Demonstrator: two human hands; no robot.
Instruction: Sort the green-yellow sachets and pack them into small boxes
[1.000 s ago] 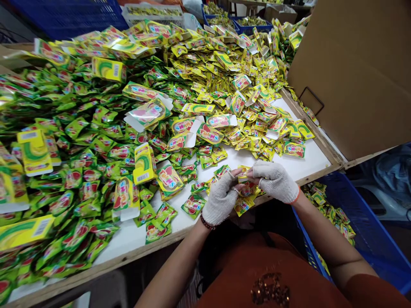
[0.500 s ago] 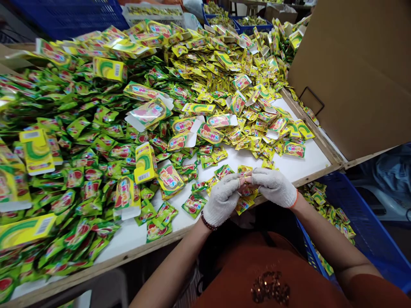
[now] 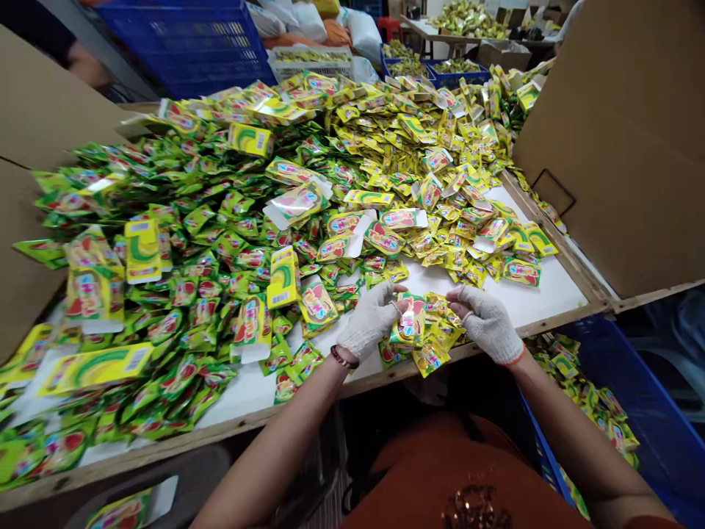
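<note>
By the front edge of the table (image 3: 551, 294), the left hand (image 3: 368, 322) pinches a small box (image 3: 410, 320) over packets (image 3: 430, 358); whether the curled right hand (image 3: 492, 325) grips anything, I cannot tell. Box handling seems underway, next needing a steady pinch.

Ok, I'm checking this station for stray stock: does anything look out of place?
Yes. At the bottom left, one carton with an open white flap lies below the front edge of the table. It looks odd because it is apart from the cartons on top.
</note>
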